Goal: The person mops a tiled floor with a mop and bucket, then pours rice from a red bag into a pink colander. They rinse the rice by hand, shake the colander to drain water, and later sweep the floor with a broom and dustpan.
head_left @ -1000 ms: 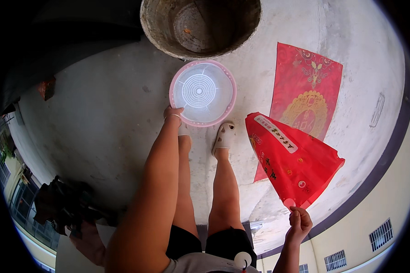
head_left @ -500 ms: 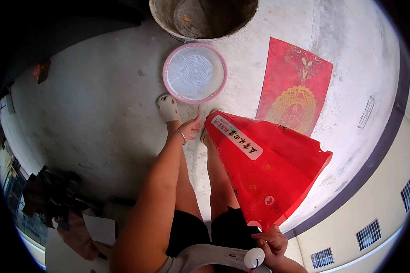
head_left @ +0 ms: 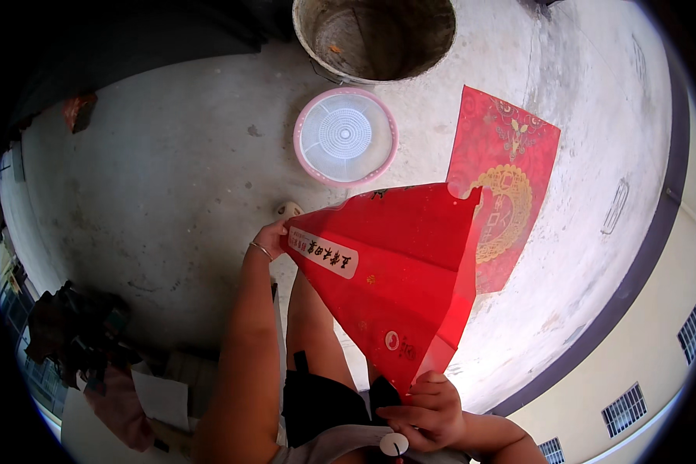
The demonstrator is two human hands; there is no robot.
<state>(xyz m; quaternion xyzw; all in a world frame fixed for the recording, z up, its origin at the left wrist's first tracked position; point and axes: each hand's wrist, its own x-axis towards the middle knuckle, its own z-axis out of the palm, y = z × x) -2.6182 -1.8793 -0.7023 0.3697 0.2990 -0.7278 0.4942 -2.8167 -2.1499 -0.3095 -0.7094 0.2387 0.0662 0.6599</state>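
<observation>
A red plastic bag (head_left: 394, 278) with a white label strip is stretched between my two hands over my legs. My left hand (head_left: 273, 237), with a thin bracelet on the wrist, pinches its upper left corner. My right hand (head_left: 429, 410) grips its narrow lower end close to my body. On the concrete floor beyond the bag lies a round pink-rimmed white sieve basket (head_left: 346, 137).
A large grey bucket (head_left: 375, 35) stands at the top past the basket. A red paper sheet with gold decoration (head_left: 506, 178) lies flat on the floor to the right. Dark clutter and papers (head_left: 93, 348) sit at the lower left. A dark ledge edge curves along the right.
My left hand left the basket and took the bag's upper corner. The bag moved from the right to the middle, spread between both hands, and my right hand drew closer to my body.
</observation>
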